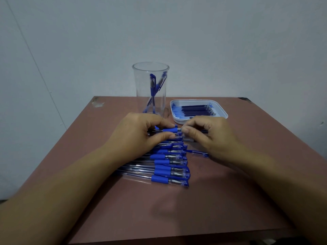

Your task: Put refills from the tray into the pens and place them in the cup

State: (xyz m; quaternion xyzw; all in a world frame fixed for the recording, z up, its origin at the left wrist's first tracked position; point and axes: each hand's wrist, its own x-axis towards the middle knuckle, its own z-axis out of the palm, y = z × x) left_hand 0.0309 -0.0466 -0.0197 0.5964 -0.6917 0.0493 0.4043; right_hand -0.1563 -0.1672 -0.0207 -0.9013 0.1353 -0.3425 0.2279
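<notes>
Feeding refill into pen, prob. — left hand grips pen, right hand pinches refill; next — straight push home.

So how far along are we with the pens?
Done: two pens stand in the cup. In hand: the left hand grips a pen by its blue grip, while the right hand pinches what looks like a refill at its end. Left: a row of pens on the table, and more refills in the tray.

No readable text, labels, or numbers anywhere.
</notes>
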